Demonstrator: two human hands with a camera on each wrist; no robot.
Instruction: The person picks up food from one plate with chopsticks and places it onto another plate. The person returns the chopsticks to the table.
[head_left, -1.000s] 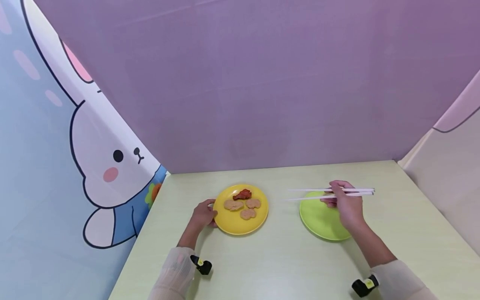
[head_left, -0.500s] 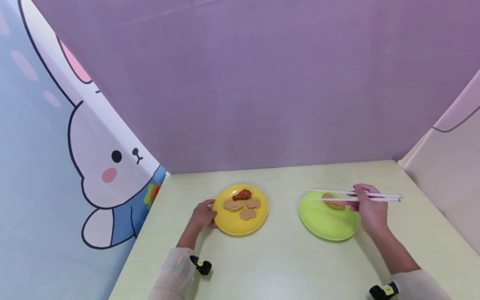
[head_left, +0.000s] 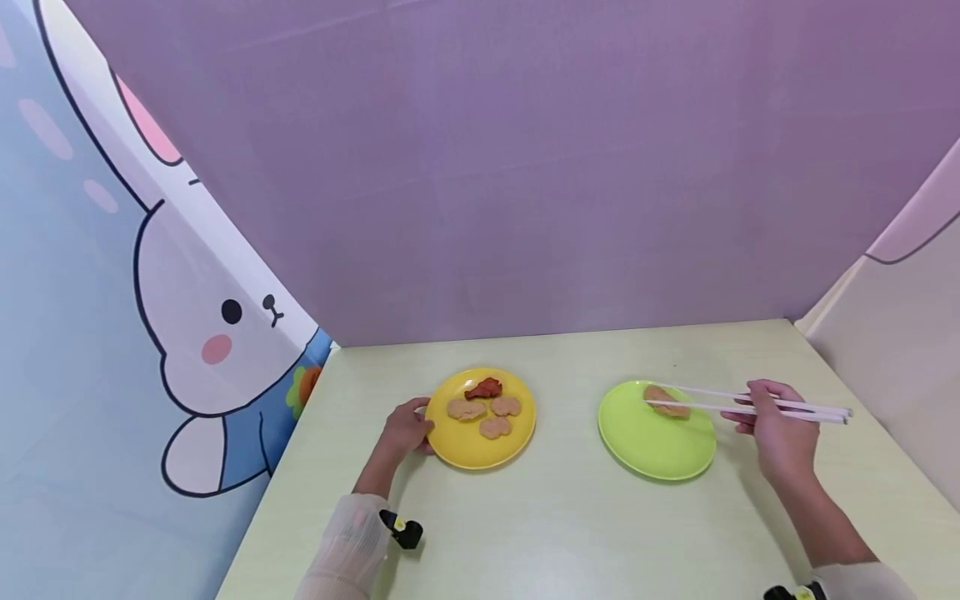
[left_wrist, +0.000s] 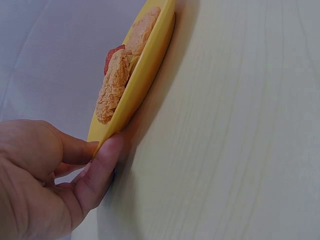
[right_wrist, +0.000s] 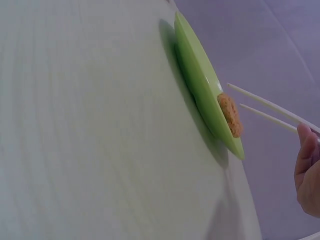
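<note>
My left hand (head_left: 407, 428) pinches the left rim of a yellow plate (head_left: 457, 450) between thumb and fingers, as the left wrist view also shows. On that plate lie a red-brown drumstick-like piece (head_left: 483, 388) and three tan, lumpy food pieces (head_left: 495, 427). To the right, my right hand (head_left: 783, 429) holds a pair of white chopsticks (head_left: 813, 411), their tips spread apart. The tips hover over a green plate (head_left: 656, 454), above a browned, nugget-like piece (head_left: 666, 402) near its far rim. In the right wrist view the chopsticks (right_wrist: 270, 105) stand apart from that piece (right_wrist: 230, 114).
Both plates stand on a pale wood-grain table (head_left: 562, 517), with bare tabletop between them. A purple cloth wall (head_left: 555, 183) rises at the table's back edge. A rabbit-printed blue panel (head_left: 217, 333) borders the left side, and a whitish panel (head_left: 900, 350) the right.
My right hand has moved right with the chopsticks, off the green plate. The nugget-like piece, hidden at first, now shows lying on that plate. My left hand stays at the yellow plate.
</note>
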